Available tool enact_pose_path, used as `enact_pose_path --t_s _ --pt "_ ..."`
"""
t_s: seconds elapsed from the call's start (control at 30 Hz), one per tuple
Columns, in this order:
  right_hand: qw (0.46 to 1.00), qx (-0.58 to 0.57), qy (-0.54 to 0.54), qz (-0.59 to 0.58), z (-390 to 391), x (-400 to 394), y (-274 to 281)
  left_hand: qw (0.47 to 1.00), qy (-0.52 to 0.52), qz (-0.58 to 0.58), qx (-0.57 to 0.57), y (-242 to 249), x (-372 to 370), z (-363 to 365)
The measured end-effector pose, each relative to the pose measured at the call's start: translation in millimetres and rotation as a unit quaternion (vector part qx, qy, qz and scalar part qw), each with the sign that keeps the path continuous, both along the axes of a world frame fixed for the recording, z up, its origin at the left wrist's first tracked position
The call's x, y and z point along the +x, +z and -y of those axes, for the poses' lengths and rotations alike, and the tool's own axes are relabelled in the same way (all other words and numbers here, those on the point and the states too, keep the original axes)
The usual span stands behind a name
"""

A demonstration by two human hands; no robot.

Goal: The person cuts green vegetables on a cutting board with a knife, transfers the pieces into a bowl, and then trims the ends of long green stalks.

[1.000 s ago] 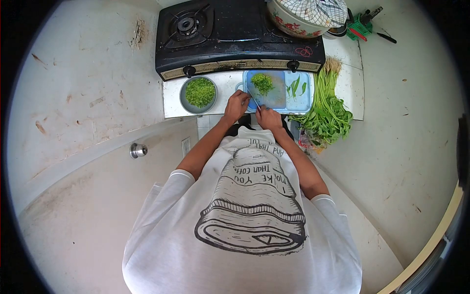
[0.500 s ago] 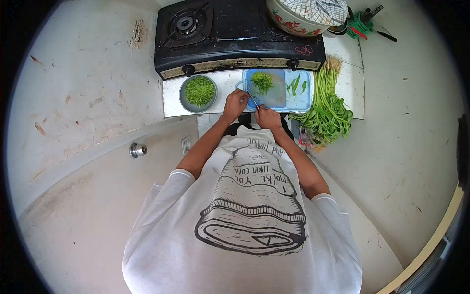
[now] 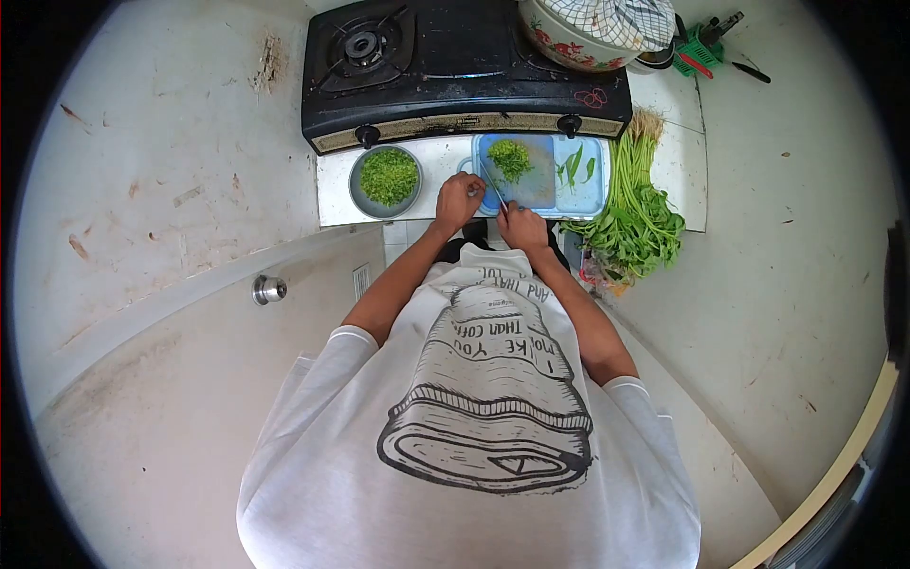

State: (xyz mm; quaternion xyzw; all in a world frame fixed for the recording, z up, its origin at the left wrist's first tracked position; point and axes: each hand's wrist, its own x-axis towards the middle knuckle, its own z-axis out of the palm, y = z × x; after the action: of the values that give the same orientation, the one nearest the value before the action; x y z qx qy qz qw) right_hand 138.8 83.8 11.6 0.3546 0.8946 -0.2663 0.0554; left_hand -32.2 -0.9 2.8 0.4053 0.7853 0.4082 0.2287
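Note:
My right hand (image 3: 521, 227) grips a knife (image 3: 495, 185), its blade slanting up and left over the blue cutting board (image 3: 542, 190). Beside the blade, at the board's near left corner, my left hand (image 3: 461, 199) has its fingers curled together; whatever they pinch is too small to make out. A small heap of chopped greens (image 3: 510, 159) lies on the board beyond the knife. A few loose green leaves (image 3: 572, 165) rest in the board's lighter right section. Left of my left hand stands a grey bowl (image 3: 354, 196) full of chopped greens (image 3: 389, 176).
A large bunch of leafy greens (image 3: 637, 213) lies right of the board, hanging over the counter edge. Behind is a black gas stove (image 3: 460, 90) with a cloth-covered floral pot (image 3: 578, 47). A green basket of utensils (image 3: 699, 47) stands at the back right.
The knife blade has swung slightly, its tip now farther up the board and more of the blade showing. Both hands stay almost in the same place.

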Motion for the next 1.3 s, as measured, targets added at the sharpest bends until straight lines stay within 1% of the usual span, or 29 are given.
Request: enact_pose_path --t_s 0.17,0.37,0.47,0.7,0.8,0.9,1.07,1.17,1.3 --pt "1.000 0.002 0.014 0.017 5.7 -1.5 4.2 0.997 -0.048 -0.061 -0.004 5.2 -2.4 2.1" --pt "1.000 0.001 0.020 0.020 3.7 -7.7 -3.5 0.993 -0.058 -0.094 0.027 0.4 -4.0 5.4" --pt "1.000 0.003 0.021 0.008 1.8 -8.4 -1.4 0.998 -0.037 -0.053 -0.005 3.7 -2.3 6.4" --pt "1.000 -0.003 -0.018 0.006 0.9 -5.6 -5.2 0.998 -0.035 -0.059 0.001 8.3 -3.0 5.4" --pt "1.000 -0.011 -0.006 -0.007 -0.5 -4.4 -5.1 0.998 -0.032 -0.058 0.004 8.4 -2.4 4.4" --pt "1.000 -0.007 0.015 0.016 5.0 -4.8 1.5 0.998 -0.027 -0.055 0.008 6.9 -1.5 4.1" --pt "1.000 -0.011 0.020 0.012 5.0 -8.2 -4.0 0.998 -0.029 -0.056 0.004 6.3 -2.4 4.7" --pt "1.000 -0.012 0.016 0.014 3.8 -7.8 -4.8 0.999 -0.012 -0.032 -0.005 9.3 -0.2 4.0" --pt "1.000 -0.003 0.012 0.012 2.9 -3.3 -1.7 0.998 0.045 0.047 -0.016 -7.5 0.7 1.9"
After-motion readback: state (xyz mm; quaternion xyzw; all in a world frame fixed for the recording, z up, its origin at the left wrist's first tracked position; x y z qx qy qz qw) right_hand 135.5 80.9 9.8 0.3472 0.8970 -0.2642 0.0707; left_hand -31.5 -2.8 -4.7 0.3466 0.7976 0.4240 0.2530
